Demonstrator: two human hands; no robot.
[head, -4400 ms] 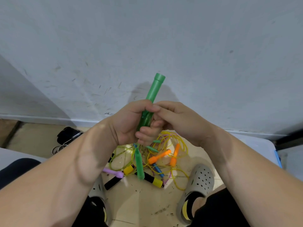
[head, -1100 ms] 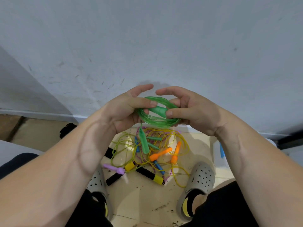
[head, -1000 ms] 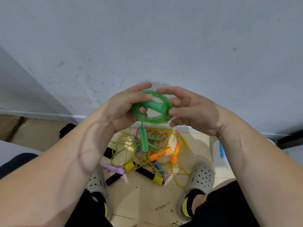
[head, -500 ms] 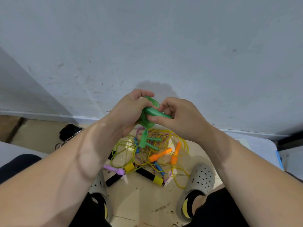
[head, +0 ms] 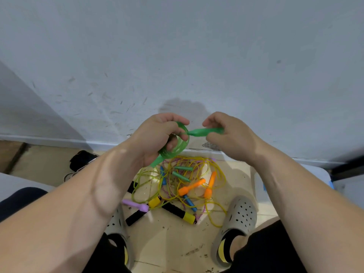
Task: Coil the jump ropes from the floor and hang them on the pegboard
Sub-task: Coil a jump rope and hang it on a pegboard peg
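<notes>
My left hand [head: 157,134] grips a tight coil of green jump rope [head: 180,148] in front of the grey wall. One green handle [head: 204,131] sticks out to the right of the coil, and my right hand [head: 226,134] pinches it. The rope's other green handle [head: 156,161] hangs below my left hand. On the floor between my feet lies a tangle of other jump ropes [head: 177,186]: yellow cord, orange handles [head: 192,189], black-and-yellow handles [head: 178,210], a purple handle [head: 136,204], blue handles. No pegboard is in view.
Grey perforated clogs stand at left [head: 118,225] and right [head: 239,215] of the pile. A grey wall [head: 177,56] rises just ahead. A black object with a metal ring [head: 80,160] lies at floor left. A white box [head: 313,174] sits at right.
The rope was wound into a coil over the earlier frames. In the last half second my right hand pulled one green handle out to the right, away from the coil.
</notes>
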